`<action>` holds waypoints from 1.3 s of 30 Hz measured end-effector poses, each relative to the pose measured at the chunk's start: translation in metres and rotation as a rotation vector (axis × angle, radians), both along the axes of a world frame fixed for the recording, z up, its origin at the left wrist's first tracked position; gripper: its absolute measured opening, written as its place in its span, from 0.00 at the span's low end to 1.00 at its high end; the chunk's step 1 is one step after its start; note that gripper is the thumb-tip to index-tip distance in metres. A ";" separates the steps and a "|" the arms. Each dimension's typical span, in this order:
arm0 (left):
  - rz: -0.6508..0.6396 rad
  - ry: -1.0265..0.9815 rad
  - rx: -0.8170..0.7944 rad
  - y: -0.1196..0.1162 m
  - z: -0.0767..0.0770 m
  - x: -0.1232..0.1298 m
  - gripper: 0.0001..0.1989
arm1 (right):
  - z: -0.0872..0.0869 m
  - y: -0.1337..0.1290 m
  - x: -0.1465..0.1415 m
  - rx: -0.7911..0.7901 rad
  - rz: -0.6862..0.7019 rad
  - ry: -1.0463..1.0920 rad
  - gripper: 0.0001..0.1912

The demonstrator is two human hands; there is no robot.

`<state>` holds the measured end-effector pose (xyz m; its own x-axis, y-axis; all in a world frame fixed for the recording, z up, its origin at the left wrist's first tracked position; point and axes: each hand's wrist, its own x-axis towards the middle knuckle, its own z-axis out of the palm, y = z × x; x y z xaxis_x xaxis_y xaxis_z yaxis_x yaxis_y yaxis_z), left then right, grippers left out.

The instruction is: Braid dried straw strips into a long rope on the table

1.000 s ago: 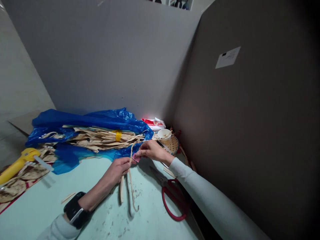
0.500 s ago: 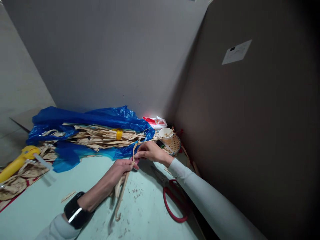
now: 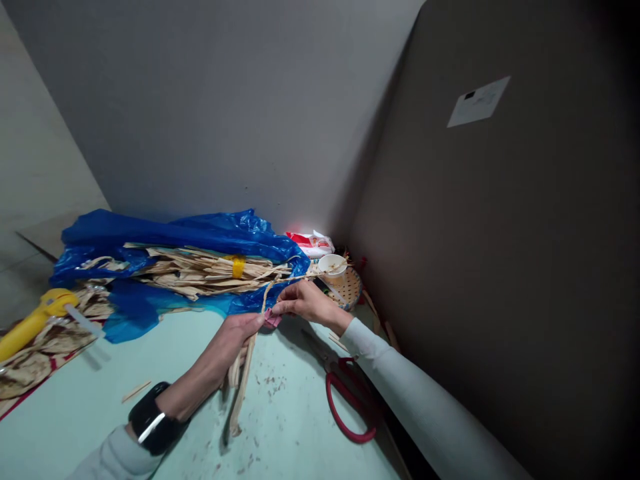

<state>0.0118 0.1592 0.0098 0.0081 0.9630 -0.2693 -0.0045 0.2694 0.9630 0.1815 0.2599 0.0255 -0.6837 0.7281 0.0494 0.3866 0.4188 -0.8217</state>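
Observation:
Several long tan strips of dried plant fibre point(image 3: 245, 380) hang from my left hand point(image 3: 234, 343), whose thumb and fingers are closed round them. A small pink piece point(image 3: 273, 319), perhaps folded, shows between the two hands; its exact kind is unclear. The thumb and fingertips of my right hand point(image 3: 305, 303) pinch at the pink piece's upper right edge. One strip rises past the left thumb and bends to the right above the right hand. My right fingertips partly hide the pink piece.
Red-handled scissors point(image 3: 350, 400) lie below my right forearm. Behind my hands, a bundle of dried strips point(image 3: 200, 272) rests on a blue plastic bag point(image 3: 165, 230). A white cup point(image 3: 333, 265) sits on a woven tray point(image 3: 354, 287). At left is a yellow glue gun point(image 3: 35, 323).
My right fingers have shifted slightly and the hands have parted a little, so more of the pink piece shows. The hanging strips have barely moved.

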 end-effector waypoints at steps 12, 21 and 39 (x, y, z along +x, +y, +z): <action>-0.016 -0.009 -0.015 0.005 -0.007 -0.005 0.16 | -0.005 0.003 -0.003 -0.092 0.052 0.044 0.27; -0.026 0.064 -0.068 -0.004 -0.009 -0.002 0.16 | 0.005 -0.005 -0.011 -0.015 0.030 -0.104 0.17; -0.063 0.290 0.067 -0.017 -0.023 0.003 0.17 | -0.002 -0.036 -0.031 0.149 -0.009 -0.205 0.17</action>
